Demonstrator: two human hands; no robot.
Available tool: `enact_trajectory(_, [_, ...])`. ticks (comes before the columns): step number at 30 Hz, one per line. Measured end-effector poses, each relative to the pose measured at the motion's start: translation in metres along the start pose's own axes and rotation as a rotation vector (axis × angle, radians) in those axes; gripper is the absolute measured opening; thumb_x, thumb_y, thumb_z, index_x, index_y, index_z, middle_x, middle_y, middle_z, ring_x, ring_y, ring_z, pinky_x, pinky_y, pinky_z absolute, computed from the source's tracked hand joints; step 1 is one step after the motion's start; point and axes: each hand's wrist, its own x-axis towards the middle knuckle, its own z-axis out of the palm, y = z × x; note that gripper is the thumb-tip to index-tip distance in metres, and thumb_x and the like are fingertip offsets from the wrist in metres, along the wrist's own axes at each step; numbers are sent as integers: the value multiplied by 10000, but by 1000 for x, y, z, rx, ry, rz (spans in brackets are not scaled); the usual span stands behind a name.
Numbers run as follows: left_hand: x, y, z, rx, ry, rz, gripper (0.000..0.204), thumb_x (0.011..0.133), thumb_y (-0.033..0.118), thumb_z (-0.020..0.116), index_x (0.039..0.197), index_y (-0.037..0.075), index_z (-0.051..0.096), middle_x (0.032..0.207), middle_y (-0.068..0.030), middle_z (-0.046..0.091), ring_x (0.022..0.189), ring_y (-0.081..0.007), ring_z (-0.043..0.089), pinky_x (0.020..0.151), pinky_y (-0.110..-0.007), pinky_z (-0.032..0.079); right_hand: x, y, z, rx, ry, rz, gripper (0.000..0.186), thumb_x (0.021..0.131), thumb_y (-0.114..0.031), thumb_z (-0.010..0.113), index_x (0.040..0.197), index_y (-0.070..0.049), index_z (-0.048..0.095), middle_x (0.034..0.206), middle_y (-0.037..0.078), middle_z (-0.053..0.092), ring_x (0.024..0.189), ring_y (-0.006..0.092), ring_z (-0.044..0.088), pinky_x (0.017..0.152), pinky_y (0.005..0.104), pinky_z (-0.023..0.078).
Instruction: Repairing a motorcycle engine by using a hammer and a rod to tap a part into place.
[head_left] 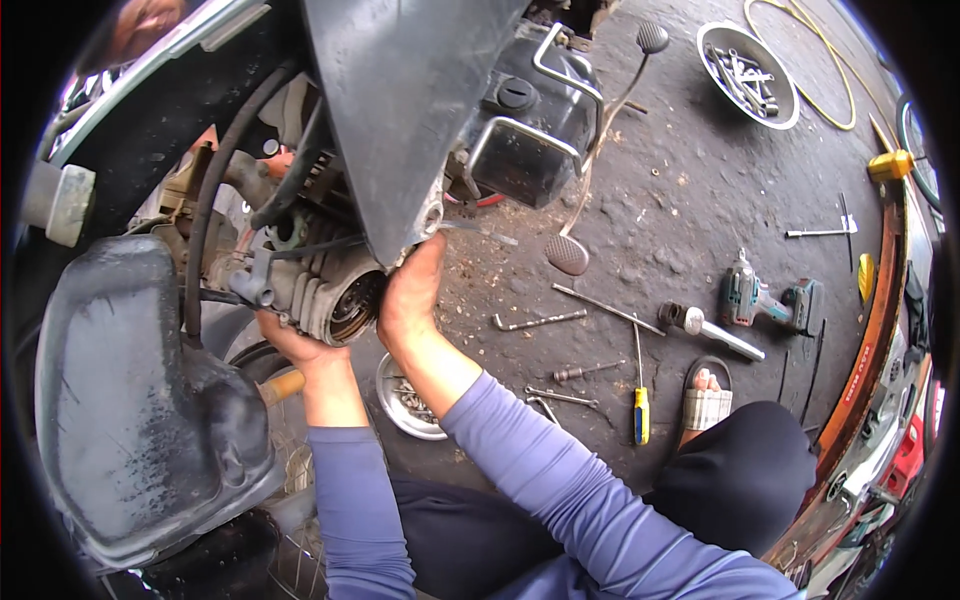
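A finned metal engine cylinder juts from the motorbike's engine, its round open end facing toward the lower right. My left hand grips it from underneath, with part of the fingers hidden. My right hand presses at the cylinder's right side, below a dark panel; its fingertips are hidden behind the engine parts. Black hoses run over the engine. A large black plastic housing is to the left. A steel dish of small parts sits on the floor, partly behind my right forearm.
Tools lie on the dark floor: a cordless driver, a yellow screwdriver, a socket tool, several bars and wrenches. A bowl of tools and a hose are farther back. An orange rail runs along the right.
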Motion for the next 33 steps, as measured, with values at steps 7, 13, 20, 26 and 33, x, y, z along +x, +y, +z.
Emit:
enact_trajectory(7, [-14,-4,18,-35,77,41,436,937,360,374,1187,37,528,1165,-113,579,1075,-257,576,957,-402,460,9,3,-3,-133,-17,-136,483,964,-311,286,986,84,564,978,271,612,904,359,564,838,421,409])
enact_trajectory(13, [-2,2,6,-36,13,6,479,925,394,397,1221,36,510,1204,-123,561,1106,-255,559,960,-405,459,-3,11,-7,-367,-17,-111,460,952,-286,306,1017,88,565,1037,269,610,954,374,562,867,418,411])
enact_trajectory(20, [-8,4,-2,-34,49,-14,449,954,356,368,1244,32,483,1203,-124,563,1100,-268,561,969,-417,457,-5,10,-8,-572,39,-122,372,922,-197,306,933,85,550,952,311,577,920,486,518,828,487,394])
enact_trajectory(26, [3,2,-4,31,49,-6,440,953,354,380,1232,31,486,1195,-126,558,1091,-269,566,941,-414,480,-2,20,-4,-408,103,-269,337,919,-186,319,881,71,534,924,312,561,900,500,493,804,503,384])
enact_trajectory(33, [2,-2,-9,22,13,-15,459,961,382,368,1227,26,482,1207,-141,547,1105,-287,559,954,-444,476,0,15,-7,-523,60,-243,396,931,-220,288,895,84,538,944,324,562,914,492,495,815,489,381])
